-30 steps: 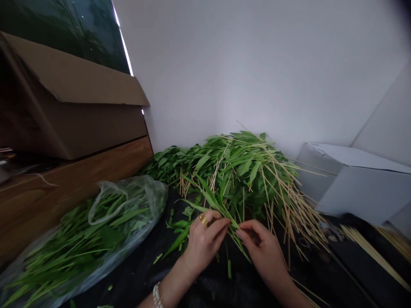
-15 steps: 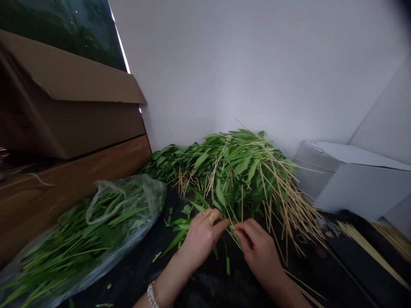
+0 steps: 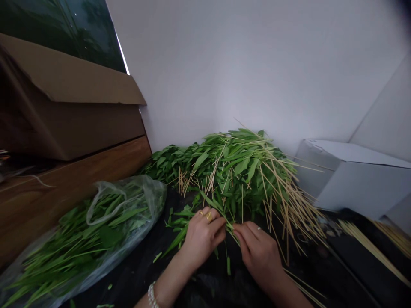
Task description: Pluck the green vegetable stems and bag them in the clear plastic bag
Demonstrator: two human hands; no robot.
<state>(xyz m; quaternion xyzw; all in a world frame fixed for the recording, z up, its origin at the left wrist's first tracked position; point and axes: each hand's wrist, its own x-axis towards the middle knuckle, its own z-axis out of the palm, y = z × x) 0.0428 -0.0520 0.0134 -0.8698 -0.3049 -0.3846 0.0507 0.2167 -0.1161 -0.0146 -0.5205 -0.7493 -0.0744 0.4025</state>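
Note:
Between my two hands is a small bunch of leafy green stems [image 3: 228, 222], its leaves pointing up and to the left. My left hand [image 3: 205, 231], with gold rings and a beaded bracelet, has its fingers curled around the stems. On the right, my right hand [image 3: 257, 246] pinches the lower stems between thumb and fingers. Whether a thin stick is among the stems is too small to tell. Just beyond lies a big heap of leafy greens on thin wooden sticks [image 3: 237, 162]. Loose leaves [image 3: 180, 229] lie left of my left hand.
At left a clear plastic bag [image 3: 154, 188] holds more greens. Above it an open cardboard box [image 3: 96, 128] stands on a wooden surface [image 3: 105, 160]. A white box [image 3: 362, 179] is at right, near bare sticks [image 3: 369, 246]. Black sheeting [image 3: 125, 273] lies underneath.
My left fingers have curled in more around the stems, and the leaves they hold have tipped to the left. My right hand has turned slightly, staying pinched on the stems.

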